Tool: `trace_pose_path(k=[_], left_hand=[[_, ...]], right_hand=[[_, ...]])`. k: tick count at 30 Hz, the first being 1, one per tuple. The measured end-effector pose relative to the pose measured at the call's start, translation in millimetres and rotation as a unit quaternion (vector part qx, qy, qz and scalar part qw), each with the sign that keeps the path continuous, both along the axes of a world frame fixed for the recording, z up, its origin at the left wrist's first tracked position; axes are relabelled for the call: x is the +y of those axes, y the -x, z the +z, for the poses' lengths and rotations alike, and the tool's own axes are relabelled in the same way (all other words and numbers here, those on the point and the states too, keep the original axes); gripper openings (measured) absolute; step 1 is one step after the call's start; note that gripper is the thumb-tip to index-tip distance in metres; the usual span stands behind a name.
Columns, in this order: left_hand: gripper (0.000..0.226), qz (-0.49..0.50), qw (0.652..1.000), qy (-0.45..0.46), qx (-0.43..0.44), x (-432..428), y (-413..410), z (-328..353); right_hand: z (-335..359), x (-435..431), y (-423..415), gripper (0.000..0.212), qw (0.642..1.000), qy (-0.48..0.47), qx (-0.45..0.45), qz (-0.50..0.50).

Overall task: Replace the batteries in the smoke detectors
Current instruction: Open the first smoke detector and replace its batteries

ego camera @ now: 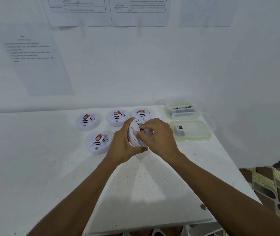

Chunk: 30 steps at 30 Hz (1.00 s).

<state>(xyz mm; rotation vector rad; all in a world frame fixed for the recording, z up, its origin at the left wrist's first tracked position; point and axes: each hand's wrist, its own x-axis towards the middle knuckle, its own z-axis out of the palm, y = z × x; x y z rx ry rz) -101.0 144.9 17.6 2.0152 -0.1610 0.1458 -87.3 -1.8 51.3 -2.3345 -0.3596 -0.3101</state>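
We hold one white smoke detector [134, 136] up on its edge, tipped, near the middle of the white surface [50, 167]. Our left hand [123, 143] is curled round its rim from the left. Our right hand [158, 136] comes in from the right, and its fingers [141, 130] are bent and pinch at the flat side of the smoke detector. A small red bit shows under those fingers, but we cannot tell what it is.

Four more lie flat on the surface. The back-left detector [87, 122], the back-middle detector [117, 118] and the back-right detector [142, 112] make a row near the wall. The front detector [97, 142] lies just left of our left hand. Each has a red and white block on top.

To the right are two clear boxes. The far box [181, 103] holds a bunch of dark batteries [182, 108]. The near box [197, 133] holds one battery [180, 129] at its left end.

Printed papers [32, 62] hang on the white wall behind.
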Motion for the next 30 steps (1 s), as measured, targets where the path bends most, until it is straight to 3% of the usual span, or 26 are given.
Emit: trace_pose_path(k=[3,8,13,16,21,26,30], left_hand=[[0.095,0.002,1.0,0.001,-0.006,0.1,0.6,2.0],[0.125,0.003,0.999,0.044,0.014,4.9,1.8,5.7],[0.093,0.022,0.998,-0.022,-0.055,2.7,5.4,15.4],[0.092,0.028,0.995,-0.036,-0.088,-0.2,2.6,17.1],[0.115,-0.002,1.0,0.014,-0.006,-6.1,5.1,7.9],[0.111,0.001,1.0,0.0,-0.013,-7.5,-1.8,4.8],[0.099,0.001,0.998,-0.016,-0.06,-9.1,3.3,8.9]], right_hand=[[0.5,1.4,1.6,0.038,1.0,0.004,-0.006,0.0],[2.7,-4.5,1.9,0.037,0.996,0.067,-0.011,0.063],[6.5,-2.5,2.7,0.036,0.995,0.078,0.001,0.055],[7.0,0.7,4.7,0.035,0.999,0.043,-0.012,0.03],[3.5,6.7,6.8,0.036,1.0,-0.022,-0.004,-0.009],[8.5,10.0,6.5,0.033,0.998,-0.049,-0.008,-0.035],[10.1,11.6,3.3,0.044,0.996,-0.045,0.039,-0.059]])
